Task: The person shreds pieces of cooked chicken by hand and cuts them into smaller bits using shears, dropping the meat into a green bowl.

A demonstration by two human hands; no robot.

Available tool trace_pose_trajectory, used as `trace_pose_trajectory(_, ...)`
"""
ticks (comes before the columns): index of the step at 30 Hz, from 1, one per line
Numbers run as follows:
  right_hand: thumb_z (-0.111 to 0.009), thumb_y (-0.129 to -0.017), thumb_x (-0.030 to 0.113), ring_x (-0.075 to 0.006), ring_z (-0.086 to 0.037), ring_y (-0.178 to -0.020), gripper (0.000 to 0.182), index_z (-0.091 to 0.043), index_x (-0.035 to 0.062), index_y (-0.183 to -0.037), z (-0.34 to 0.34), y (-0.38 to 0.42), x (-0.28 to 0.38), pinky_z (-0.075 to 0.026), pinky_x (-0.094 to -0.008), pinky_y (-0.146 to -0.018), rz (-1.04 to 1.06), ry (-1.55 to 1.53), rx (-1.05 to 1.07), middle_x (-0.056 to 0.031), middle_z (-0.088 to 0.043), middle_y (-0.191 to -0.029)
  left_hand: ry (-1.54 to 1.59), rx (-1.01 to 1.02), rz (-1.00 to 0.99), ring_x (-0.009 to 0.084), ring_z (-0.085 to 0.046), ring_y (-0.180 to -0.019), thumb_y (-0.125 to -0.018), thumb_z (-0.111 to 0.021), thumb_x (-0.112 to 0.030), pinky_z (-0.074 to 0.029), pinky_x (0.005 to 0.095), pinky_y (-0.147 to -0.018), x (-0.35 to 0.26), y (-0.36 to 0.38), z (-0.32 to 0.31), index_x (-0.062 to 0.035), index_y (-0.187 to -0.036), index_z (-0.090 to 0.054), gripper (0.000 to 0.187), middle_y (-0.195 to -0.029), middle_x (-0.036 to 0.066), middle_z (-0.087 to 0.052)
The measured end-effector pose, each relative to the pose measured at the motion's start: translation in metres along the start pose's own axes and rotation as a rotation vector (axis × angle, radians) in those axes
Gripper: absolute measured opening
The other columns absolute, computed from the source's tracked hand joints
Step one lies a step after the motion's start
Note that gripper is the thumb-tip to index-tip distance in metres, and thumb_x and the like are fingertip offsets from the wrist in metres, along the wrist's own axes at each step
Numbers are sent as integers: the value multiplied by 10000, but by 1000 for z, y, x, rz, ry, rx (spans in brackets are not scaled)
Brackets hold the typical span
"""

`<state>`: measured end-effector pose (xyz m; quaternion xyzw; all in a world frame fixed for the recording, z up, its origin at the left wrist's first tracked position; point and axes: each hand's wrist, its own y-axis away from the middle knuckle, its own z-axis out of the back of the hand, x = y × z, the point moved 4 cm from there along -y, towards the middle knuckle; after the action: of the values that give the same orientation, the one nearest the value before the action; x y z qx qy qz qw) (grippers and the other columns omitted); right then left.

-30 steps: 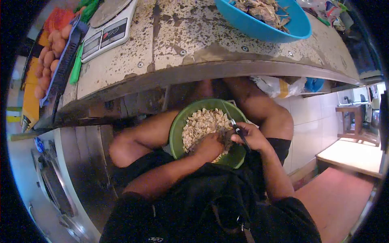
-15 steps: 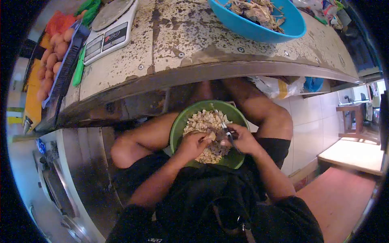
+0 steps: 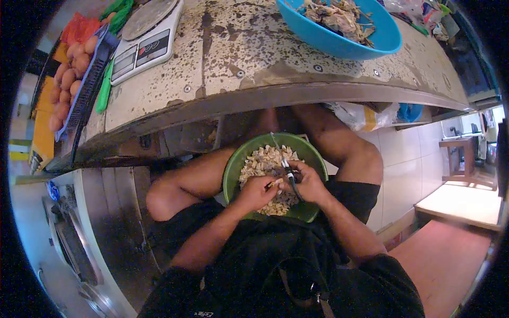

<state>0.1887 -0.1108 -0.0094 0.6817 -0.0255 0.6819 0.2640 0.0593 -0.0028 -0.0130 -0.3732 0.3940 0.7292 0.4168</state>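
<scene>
A green bowl (image 3: 230,177) sits between my legs, with many small pale chopped pieces (image 3: 260,161) in it and some darker greyish bits near the middle. Over the bowl, my left hand (image 3: 257,192) pinches a small yellowish piece (image 3: 276,183) between thumb and fingers. My right hand (image 3: 310,184) grips a slim tool (image 3: 287,168) with a black-and-white body and a thin metal end pointing away from me over the pieces; its exact kind I cannot tell. The fingertips of both hands are close together.
Above the bowl runs a worn, spotted tabletop (image 3: 228,90). On it stand a blue basin (image 3: 344,50) of cooked-looking meat and bones, a white kitchen scale (image 3: 143,55), a green-handled thing (image 3: 105,90) and a tray of brown eggs (image 3: 68,79). A wooden bench (image 3: 442,259) is at right.
My right hand has turned the tool more upright and shifted slightly left, closer to my left hand. The piece in my left hand is now more covered by the fingers.
</scene>
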Motion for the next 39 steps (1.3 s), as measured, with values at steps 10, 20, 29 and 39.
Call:
trace_pose_trajectory(10, -771, -694, 65, -127, -568, -895, 601, -462, -5, -1204, 9, -2, -10, -484, -286, -803, 144, 155, -101, -72, -588, -1053, 40, -311, -34, 219, -631, -679, -837, -570, -220, -489, 342, -624, 6, -2, 2, -18, -963, -635, 247, -777, 150, -647)
trace_pose_trajectory(20, -778, -726, 237, -152, -577, -903, 623, -471, -32, -1196, 3, 26, 5, -488, -305, -791, -109, 84, 26, -79, -587, -1032, 664, -226, 147, 100, -562, -743, -941, -451, -125, -457, 244, -696, 31, -17, 14, -18, -1116, -564, 233, -852, 20, -626)
trace_pose_trajectory(29, -755, -754, 230, -124, -538, -943, 565, -487, -2, -1194, -12, 33, -9, -449, -284, -849, -237, -117, 229, -37, -572, -1050, 679, -232, 217, 102, -572, -719, -927, -510, -158, -467, 248, -670, 22, -13, 16, -10, -1119, -569, 249, -846, 20, -629)
trace_pose_trajectory(39, -742, -766, 262, -87, -531, -770, 520, -514, 4, -1155, -15, 32, -2, -444, -231, -649, -320, -211, 247, -16, -585, -939, 977, -267, 262, 127, -601, -723, -855, -606, -96, -487, 263, -656, 37, -16, 2, -33, -899, -555, 93, -825, 50, -633)
